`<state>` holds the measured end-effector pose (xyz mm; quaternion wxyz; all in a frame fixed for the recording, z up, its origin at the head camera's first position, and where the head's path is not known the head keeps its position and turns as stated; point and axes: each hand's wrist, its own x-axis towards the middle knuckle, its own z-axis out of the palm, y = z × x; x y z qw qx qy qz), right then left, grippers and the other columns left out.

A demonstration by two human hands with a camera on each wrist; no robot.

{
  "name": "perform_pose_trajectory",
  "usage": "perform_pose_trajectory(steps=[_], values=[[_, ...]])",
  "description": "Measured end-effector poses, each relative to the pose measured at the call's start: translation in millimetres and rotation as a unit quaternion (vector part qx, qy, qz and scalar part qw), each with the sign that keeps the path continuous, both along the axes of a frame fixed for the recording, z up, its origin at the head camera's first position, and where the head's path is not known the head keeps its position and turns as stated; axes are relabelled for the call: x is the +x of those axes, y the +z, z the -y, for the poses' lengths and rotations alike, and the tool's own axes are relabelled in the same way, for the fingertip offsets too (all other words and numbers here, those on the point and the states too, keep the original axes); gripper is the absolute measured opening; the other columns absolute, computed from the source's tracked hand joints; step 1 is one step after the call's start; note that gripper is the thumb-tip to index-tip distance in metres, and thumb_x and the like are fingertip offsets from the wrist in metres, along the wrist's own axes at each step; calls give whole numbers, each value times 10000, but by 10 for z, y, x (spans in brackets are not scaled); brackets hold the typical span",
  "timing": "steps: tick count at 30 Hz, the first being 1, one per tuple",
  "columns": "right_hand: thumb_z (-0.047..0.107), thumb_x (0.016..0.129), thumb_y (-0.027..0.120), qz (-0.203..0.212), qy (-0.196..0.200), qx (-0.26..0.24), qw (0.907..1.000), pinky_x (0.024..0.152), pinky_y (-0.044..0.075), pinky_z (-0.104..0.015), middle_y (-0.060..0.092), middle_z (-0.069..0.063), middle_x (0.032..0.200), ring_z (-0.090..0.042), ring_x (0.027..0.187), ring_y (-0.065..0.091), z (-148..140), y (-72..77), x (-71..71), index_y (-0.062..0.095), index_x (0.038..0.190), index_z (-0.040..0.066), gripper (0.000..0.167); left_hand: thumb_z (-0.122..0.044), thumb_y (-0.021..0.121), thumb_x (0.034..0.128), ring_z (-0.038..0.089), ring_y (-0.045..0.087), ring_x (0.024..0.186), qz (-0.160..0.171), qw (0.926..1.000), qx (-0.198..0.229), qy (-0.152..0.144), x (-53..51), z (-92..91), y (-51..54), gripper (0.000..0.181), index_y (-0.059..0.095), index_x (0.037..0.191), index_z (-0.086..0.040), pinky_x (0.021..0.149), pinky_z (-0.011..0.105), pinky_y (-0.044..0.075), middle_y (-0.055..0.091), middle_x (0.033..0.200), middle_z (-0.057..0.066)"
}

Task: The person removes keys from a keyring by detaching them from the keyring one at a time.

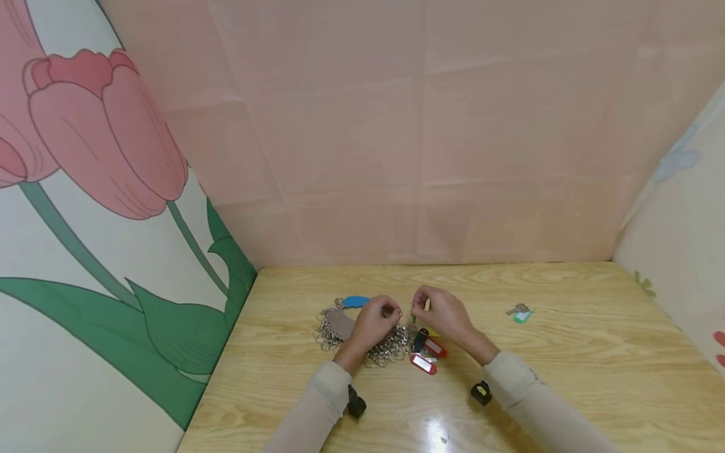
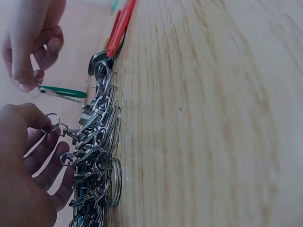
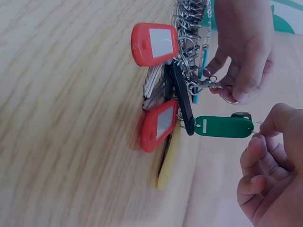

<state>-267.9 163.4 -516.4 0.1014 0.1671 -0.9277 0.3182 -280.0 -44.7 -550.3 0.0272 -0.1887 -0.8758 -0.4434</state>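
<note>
My left hand (image 1: 374, 322) pinches a split key ring (image 2: 57, 117), whose swivel clasp (image 2: 68, 132) joins a crowded row of metal clasps and rings. These line a curved grey and blue holder (image 1: 342, 324) on the table. Just right of it, my right hand (image 1: 444, 313) pinches the small ring of a green key tag (image 3: 224, 126). That tag hangs with a key (image 3: 241, 115) partly behind it. The two rings are close but apart. Below the hands lie red key tags (image 3: 154, 43), a black-headed key (image 3: 182, 98) and a yellow tag (image 3: 169, 156).
Off to the right on the wooden table (image 1: 595, 352) lie another green tag (image 1: 522, 316) and key (image 1: 517, 308). Small black devices (image 1: 481, 392) sit at both wrists. A pink cloth wall (image 1: 425, 126) rises behind, with a tulip-painted panel (image 1: 107, 145) on the left.
</note>
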Motion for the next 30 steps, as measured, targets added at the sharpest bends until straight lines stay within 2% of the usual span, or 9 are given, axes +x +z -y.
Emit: perform_pose_trajectory(steps=[7, 12, 25, 30], values=[[170, 916, 742, -34, -29, 67, 10000, 472, 350, -221, 704, 51, 815, -53, 530, 459, -36, 43, -7, 715, 946, 143, 49, -169, 692, 1032, 85, 646, 897, 52, 10000, 52, -32, 7, 19, -14, 62, 750, 1030, -146, 809, 266, 542, 732, 1033, 0], [168, 923, 752, -88, -45, 52, 9999, 477, 381, -225, 712, 41, 822, -50, 540, 483, -78, 86, -15, 720, 957, 130, 60, -170, 699, 1027, 56, 629, 883, 80, 9999, 53, -45, 13, 24, -5, 53, 748, 1021, -150, 804, 252, 541, 726, 1021, -13], [175, 933, 755, -195, -158, 190, 9995, 517, 404, -238, 710, 27, 819, -71, 583, 509, -172, 172, -52, 713, 938, 131, 61, -191, 701, 1032, 102, 661, 905, -2, 10000, 28, -40, 16, 14, 0, 94, 750, 1009, -115, 827, 275, 554, 733, 1019, 8], [182, 931, 754, -211, -175, 196, 9994, 547, 429, -247, 705, 32, 816, -78, 609, 531, -202, 200, -50, 716, 939, 138, 58, -168, 705, 1027, 88, 658, 895, 48, 10000, 47, -34, 21, 17, 4, 53, 752, 1007, -152, 819, 265, 552, 730, 1017, 1]])
